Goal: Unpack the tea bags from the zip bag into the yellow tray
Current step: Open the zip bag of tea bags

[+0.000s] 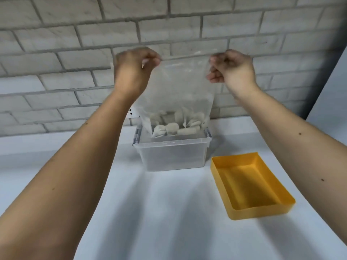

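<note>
The zip bag hangs upright in the air, above the clear plastic bin at the back of the table. It is transparent. The tea bags, small and pale, lie heaped at the bottom of the zip bag, level with the bin's rim as seen from the head camera; whether the bag's underside touches the bin cannot be told.

The left hand pinches the bag's upper left corner, fingers curled and thumb pressed to fingertip over the top edge. The right hand holds the upper right corner in the same way, fingers curled tight on the plastic. Both forearms reach up from the near edge of the view, well apart, with the bag stretched between the two hands.

The yellow tray sits on the white table, near the bin, to its right and closer to the person. It is rectangular, with low walls, and lies at an angle to the table edge. No tea bag is in it.

A grey brick wall stands behind the table.
</note>
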Demonstrator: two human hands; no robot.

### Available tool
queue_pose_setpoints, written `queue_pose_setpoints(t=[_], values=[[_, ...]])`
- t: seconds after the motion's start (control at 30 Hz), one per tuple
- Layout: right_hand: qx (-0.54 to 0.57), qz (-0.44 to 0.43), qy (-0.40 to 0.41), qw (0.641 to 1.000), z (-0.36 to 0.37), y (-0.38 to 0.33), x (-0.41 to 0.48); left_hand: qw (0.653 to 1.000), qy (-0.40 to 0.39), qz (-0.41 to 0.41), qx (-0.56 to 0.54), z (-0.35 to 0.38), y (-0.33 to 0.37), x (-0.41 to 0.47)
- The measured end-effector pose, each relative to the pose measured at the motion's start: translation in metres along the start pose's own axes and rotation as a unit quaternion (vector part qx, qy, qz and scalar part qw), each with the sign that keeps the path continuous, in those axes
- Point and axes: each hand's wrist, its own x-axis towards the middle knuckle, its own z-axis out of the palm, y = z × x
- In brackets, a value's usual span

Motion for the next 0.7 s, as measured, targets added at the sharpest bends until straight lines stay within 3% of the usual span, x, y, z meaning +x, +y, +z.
queue_pose_setpoints(t=[0.13,0.23,0.47,0.7], values=[[0.02,-0.055,0.007,0.998,-0.004,-0.039,0.0,0.998,0.051,0.026,0.006,-0.029,0.031,0.013],[0.025,-0.051,-0.008,0.998,-0.007,-0.047,-0.009,0.999,0.045,0.015,0.023,-0.042,0.041,0.007],[0.03,0.03,-0.044,0.998,-0.011,-0.008,-0.073,0.994,-0.083,-0.068,0.031,-0.056,0.049,-0.078],[-0.001,0.12,-0.057,0.991,-0.008,0.048,-0.116,0.962,-0.208,-0.177,-0.027,-0.031,0.047,-0.138]])
